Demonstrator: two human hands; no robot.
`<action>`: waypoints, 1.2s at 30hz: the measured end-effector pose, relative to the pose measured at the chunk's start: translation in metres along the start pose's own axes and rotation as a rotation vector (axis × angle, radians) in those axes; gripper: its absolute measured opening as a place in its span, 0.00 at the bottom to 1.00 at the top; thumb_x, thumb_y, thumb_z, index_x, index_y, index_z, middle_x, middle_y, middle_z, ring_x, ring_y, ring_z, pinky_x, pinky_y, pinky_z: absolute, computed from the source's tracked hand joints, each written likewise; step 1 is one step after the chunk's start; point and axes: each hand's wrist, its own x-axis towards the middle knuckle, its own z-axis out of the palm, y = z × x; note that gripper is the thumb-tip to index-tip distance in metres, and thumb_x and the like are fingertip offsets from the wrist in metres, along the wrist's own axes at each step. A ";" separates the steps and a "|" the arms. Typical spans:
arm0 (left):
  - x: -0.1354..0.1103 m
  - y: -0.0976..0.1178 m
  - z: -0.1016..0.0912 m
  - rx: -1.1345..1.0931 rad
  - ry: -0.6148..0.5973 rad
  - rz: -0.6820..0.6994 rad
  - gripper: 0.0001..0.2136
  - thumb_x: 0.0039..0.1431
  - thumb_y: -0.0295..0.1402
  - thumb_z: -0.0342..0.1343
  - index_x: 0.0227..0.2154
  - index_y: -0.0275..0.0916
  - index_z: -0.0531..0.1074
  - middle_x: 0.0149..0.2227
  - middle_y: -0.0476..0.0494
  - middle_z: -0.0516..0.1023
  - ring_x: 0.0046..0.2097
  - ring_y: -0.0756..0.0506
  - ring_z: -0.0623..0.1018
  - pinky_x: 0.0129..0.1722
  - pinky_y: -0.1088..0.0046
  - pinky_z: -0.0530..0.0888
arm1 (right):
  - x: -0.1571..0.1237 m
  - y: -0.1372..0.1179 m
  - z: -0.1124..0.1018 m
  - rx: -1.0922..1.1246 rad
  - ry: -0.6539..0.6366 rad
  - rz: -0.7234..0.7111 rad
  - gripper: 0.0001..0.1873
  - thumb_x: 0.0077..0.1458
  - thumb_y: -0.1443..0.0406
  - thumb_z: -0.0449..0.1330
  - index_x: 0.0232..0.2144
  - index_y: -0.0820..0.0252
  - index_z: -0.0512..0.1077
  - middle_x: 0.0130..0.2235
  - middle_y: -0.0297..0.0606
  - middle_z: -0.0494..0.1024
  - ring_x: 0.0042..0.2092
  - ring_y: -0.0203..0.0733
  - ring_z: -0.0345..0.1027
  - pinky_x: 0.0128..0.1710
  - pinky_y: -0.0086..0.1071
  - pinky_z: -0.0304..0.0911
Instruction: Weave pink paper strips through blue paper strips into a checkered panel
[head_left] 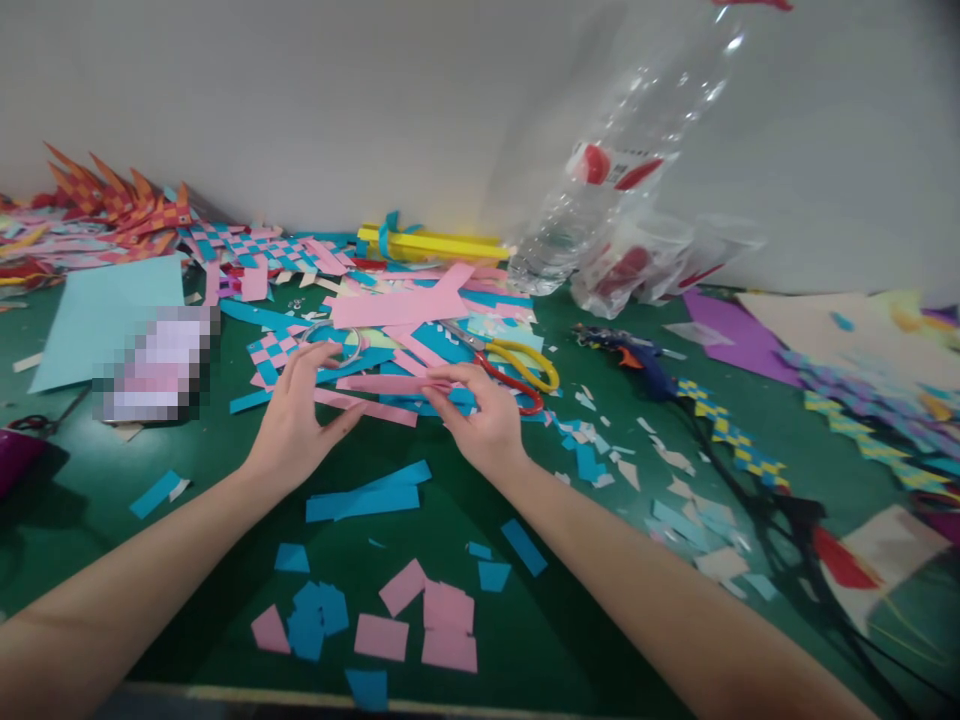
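My right hand [484,415] pinches the end of a pink paper strip [386,384] between thumb and fingers. To the left, my left hand [300,410] has thumb and fingers apart, close to the strip's other end, with nothing gripped. A second pink strip [390,408] lies just below. Beyond my right hand rest scissors with yellow and red handles [525,370]. A roll of clear tape [352,345] sits behind my left hand, beside a blue-and-pink woven paper piece [270,355]. Blue strips [367,502] lie on the green table nearer to me.
Pink and blue paper scraps [382,637] are scattered in front. A phone [161,365] lies left on light blue paper [75,310]. At the back right lean a large plastic bottle [600,180] and plastic cups [637,260]. A glue gun [637,360] with its cord lies right.
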 end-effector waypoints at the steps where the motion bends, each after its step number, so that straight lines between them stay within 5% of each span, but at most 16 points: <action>1: 0.001 0.000 0.000 -0.006 0.020 0.022 0.25 0.61 0.35 0.59 0.58 0.41 0.58 0.55 0.35 0.69 0.54 0.39 0.74 0.51 0.58 0.73 | 0.000 0.000 0.000 0.009 -0.022 -0.023 0.06 0.60 0.60 0.61 0.37 0.54 0.74 0.36 0.37 0.81 0.41 0.43 0.75 0.42 0.38 0.71; 8: 0.000 0.005 -0.002 0.080 -0.099 0.204 0.08 0.62 0.38 0.59 0.44 0.45 0.73 0.40 0.48 0.82 0.45 0.43 0.79 0.51 0.58 0.66 | -0.001 -0.004 0.006 0.056 -0.232 -0.297 0.03 0.60 0.64 0.61 0.34 0.55 0.74 0.31 0.34 0.80 0.35 0.39 0.74 0.46 0.41 0.66; 14: 0.000 0.003 -0.002 0.057 -0.200 0.229 0.06 0.66 0.36 0.55 0.34 0.46 0.76 0.36 0.52 0.83 0.38 0.46 0.80 0.53 0.57 0.64 | -0.004 -0.003 0.005 -0.030 -0.323 -0.303 0.04 0.60 0.63 0.61 0.37 0.55 0.75 0.34 0.34 0.81 0.37 0.40 0.75 0.50 0.42 0.65; 36: -0.001 0.002 0.000 0.116 -0.228 0.240 0.07 0.66 0.35 0.54 0.42 0.45 0.76 0.39 0.50 0.83 0.40 0.45 0.80 0.52 0.59 0.64 | -0.002 0.005 0.006 -0.088 -0.308 -0.252 0.08 0.62 0.62 0.58 0.35 0.55 0.78 0.31 0.34 0.80 0.35 0.40 0.72 0.47 0.40 0.62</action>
